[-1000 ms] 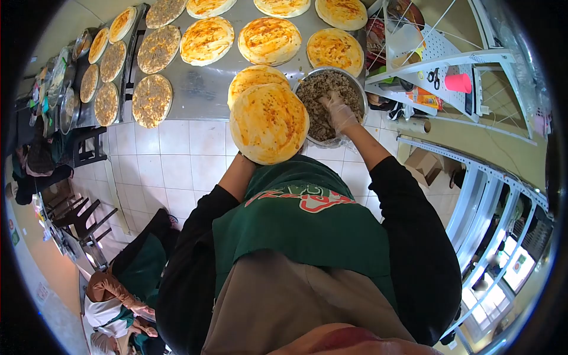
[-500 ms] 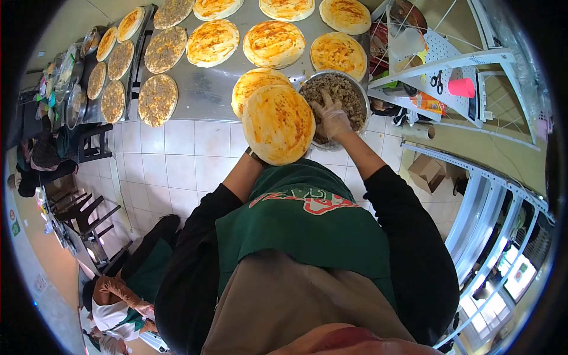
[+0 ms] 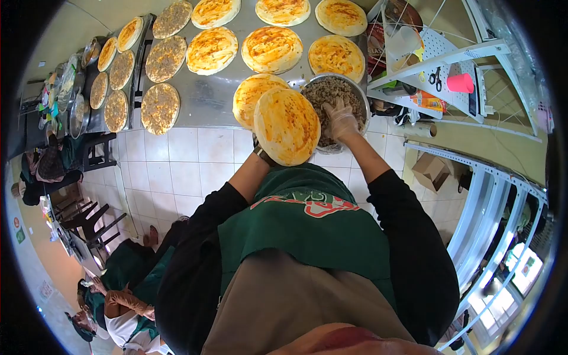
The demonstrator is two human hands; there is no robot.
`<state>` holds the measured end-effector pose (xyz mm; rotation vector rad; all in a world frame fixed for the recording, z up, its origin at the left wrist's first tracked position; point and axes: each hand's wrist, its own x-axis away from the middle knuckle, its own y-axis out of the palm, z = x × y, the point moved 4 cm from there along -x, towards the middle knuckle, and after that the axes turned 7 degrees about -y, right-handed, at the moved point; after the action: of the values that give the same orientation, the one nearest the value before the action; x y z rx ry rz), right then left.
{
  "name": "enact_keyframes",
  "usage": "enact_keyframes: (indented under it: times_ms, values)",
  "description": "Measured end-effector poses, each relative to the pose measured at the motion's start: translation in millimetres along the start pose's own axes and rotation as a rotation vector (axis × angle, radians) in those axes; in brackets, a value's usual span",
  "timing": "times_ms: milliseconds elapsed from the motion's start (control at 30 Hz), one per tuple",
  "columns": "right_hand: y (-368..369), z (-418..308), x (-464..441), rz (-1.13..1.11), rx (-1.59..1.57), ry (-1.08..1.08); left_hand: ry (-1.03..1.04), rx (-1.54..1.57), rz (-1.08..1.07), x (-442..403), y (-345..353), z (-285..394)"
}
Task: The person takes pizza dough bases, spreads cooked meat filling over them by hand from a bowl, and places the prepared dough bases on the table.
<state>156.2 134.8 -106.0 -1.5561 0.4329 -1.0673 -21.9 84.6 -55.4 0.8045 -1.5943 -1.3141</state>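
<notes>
Metal counter: its bare grey surface (image 3: 204, 103) shows between rows of flat rounds, orange-topped ones (image 3: 272, 50) across the middle and right, brown-topped ones (image 3: 160, 109) at the left.
Held round: we have one orange-smeared round (image 3: 287, 127) raised and tilted at the near edge, overlapping another round (image 3: 251, 97) in our view.
Left hand: our left hand (image 3: 258, 146) is under the held round, mostly hidden, with a dark band (image 3: 264, 155) at the wrist; we cannot tell how its fingers stand.
Right hand: our right hand (image 3: 342, 120), in a clear glove, has its fingers spread, tips down in the crumbly brown filling (image 3: 331, 90).
Bowl: the round metal bowl (image 3: 368, 112) holding the filling sits just right of the held round.
Side shelf: to our right, a pink cup (image 3: 460, 83) and black-handled scissors (image 3: 435, 78) are on white perforated shelving (image 3: 445, 54).
Floor: below that, we see an open cardboard box (image 3: 430, 171) on pale tiles (image 3: 183, 171).
</notes>
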Motion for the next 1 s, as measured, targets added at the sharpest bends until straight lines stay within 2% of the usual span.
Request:
enact_keyframes:
  times_ms: [33,100,133,200,233,300,333,367,433,467,500,567,600,700,733,800,867,1000]
  values:
    - [15,6,-7,0.003,-0.001,0.001,-0.016,0.012,0.006,-3,-6,0]
    - [30,20,-18,0.024,-0.477,0.051,-0.048,0.038,0.019,-11,-17,1]
    - [29,27,-26,0.025,-0.479,0.053,-0.065,0.052,0.027,-14,-22,0]
    - [34,43,-35,-0.195,-0.803,0.26,-0.103,0.078,0.038,-24,-32,-1]
    - [31,50,-33,-0.192,-0.805,0.264,-0.122,0.091,0.044,-29,-37,-2]
    - [14,56,-27,-0.183,-0.957,-0.062,-0.142,0.1,0.047,-38,-49,-4]
    - [-1,58,-21,-0.177,-1.265,-0.134,-0.15,0.069,0.054,-43,-53,-8]
    - [-13,60,-15,-0.175,-1.264,-0.132,-0.158,0.039,0.062,-47,-58,-13]
    - [-51,53,0,-0.196,-1.566,0.079,-0.158,-0.002,0.062,-48,-44,-19]
    - [-72,47,3,-0.103,-1.583,-0.104,-0.155,-0.045,0.064,-49,-38,-22]
    - [-76,41,1,-0.099,-1.585,-0.102,-0.158,-0.048,0.063,-51,-38,-24]
    - [-83,33,-4,-0.092,-1.398,-0.088,-0.24,0.067,-0.147,-56,-32,-32]
    - [-86,29,-6,-0.09,-1.398,-0.085,-0.243,0.067,-0.148,-59,-33,-34]
    - [-96,28,-9,0.047,-1.109,-0.019,-0.274,0.074,-0.107,-64,-34,-37]
    - [-93,30,-10,0.049,-1.111,-0.018,-0.299,0.13,-0.144,-62,-29,-38]
    - [-85,41,-12,0.13,-0.909,0.012,-0.328,0.187,-0.179,-60,-24,-39]
    - [-66,48,-5,0.187,-0.912,-0.019,-0.242,-0.078,-0.046,-60,-32,-37]
    - [-77,26,26,0.287,-0.903,-0.14,-0.288,0.133,-0.185,-55,-41,-35]
